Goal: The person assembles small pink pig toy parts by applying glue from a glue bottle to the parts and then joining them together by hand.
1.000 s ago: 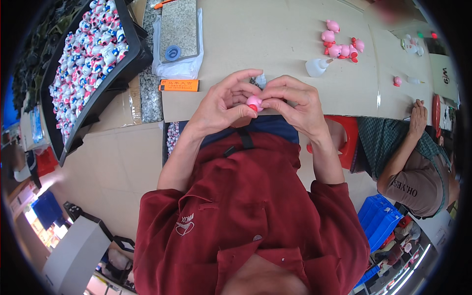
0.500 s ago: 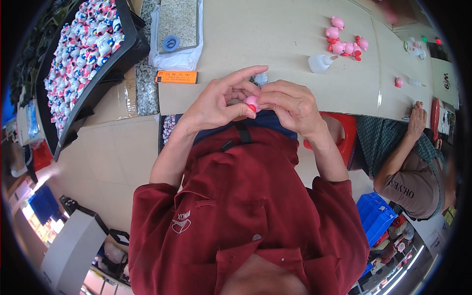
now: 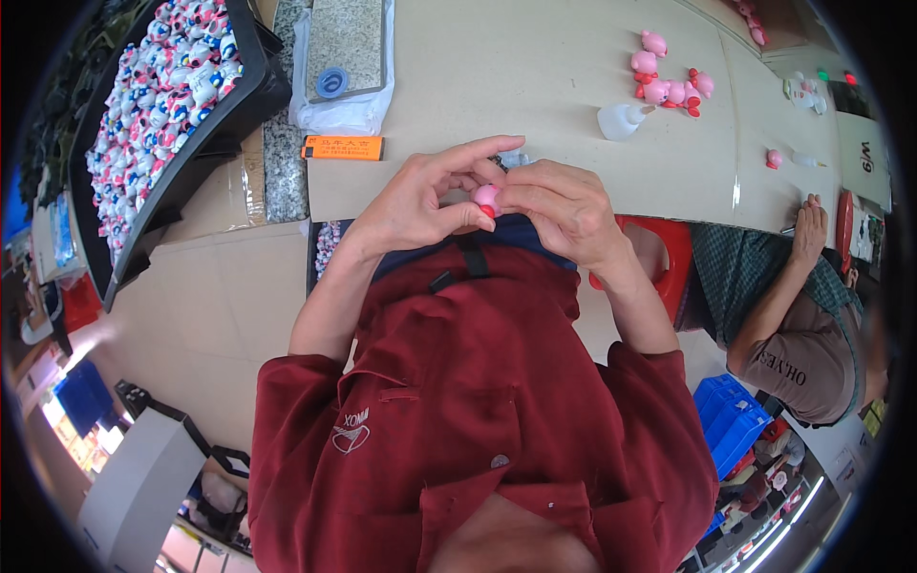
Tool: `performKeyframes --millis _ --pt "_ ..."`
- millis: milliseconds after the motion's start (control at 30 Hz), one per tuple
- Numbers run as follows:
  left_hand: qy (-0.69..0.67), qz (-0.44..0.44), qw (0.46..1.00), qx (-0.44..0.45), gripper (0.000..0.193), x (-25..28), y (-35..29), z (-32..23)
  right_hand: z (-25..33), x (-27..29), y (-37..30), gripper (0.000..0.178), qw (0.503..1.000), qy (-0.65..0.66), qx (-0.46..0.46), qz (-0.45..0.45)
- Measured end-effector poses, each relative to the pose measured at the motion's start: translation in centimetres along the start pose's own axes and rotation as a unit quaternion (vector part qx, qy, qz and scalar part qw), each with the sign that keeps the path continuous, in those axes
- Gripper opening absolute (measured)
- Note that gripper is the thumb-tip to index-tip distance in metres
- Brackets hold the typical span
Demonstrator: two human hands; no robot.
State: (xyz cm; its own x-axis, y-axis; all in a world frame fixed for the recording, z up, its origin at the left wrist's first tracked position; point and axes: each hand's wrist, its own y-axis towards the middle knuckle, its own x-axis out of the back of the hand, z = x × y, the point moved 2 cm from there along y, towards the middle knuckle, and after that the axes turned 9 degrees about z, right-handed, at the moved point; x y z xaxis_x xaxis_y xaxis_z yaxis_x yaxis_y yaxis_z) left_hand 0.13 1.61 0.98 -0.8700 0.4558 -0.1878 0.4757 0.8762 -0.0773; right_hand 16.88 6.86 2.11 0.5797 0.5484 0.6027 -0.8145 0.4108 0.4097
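Close in front of me, at the table's near edge, a small round pink figurine (image 3: pixel 487 199) with red parts is held between both hands. My left hand (image 3: pixel 427 196) pinches it with the thumb below, its index finger stretched out above. The closed fingers of my right hand (image 3: pixel 564 205) press on the figurine's right side; whether they also hold something small is hidden. Just behind my fingertips lies a small pale bluish object (image 3: pixel 514 159), partly covered. Further right on the table stand several finished-looking pink figurines (image 3: pixel 655 91) with red feet, beside a white squeeze bottle (image 3: pixel 621 121).
A black bin (image 3: pixel 258 81) heaped with small white, pink and blue figures is at left. Near it lie an orange box (image 3: pixel 344 148) and a stone slab (image 3: pixel 349 43) with a blue cap (image 3: pixel 332 83). A co-worker's hand (image 3: pixel 811 229) rests at the table's right end, near another pink figurine (image 3: pixel 774 159).
Both hands have stayed almost in place, and the pink figurine has shifted slightly to the left between the fingers. More pink pieces show at the top right corner.
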Motion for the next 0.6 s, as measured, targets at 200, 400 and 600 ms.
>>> performKeyframes --millis 200,400,600 --pt "0.010 0.004 1.000 -0.008 0.072 0.06 0.01 0.14 -0.03 -0.15 -0.07 0.027 1.000 -0.006 0.005 -0.005" --pt "0.010 -0.002 1.000 -0.007 0.073 -0.03 -0.03 -0.05 -0.01 -0.47 -0.18 0.020 1.000 -0.023 0.011 -0.015" --pt "0.004 -0.009 1.000 0.002 0.075 0.03 -0.07 0.02 -0.01 -0.52 -0.06 0.023 0.999 -0.016 0.017 -0.031"
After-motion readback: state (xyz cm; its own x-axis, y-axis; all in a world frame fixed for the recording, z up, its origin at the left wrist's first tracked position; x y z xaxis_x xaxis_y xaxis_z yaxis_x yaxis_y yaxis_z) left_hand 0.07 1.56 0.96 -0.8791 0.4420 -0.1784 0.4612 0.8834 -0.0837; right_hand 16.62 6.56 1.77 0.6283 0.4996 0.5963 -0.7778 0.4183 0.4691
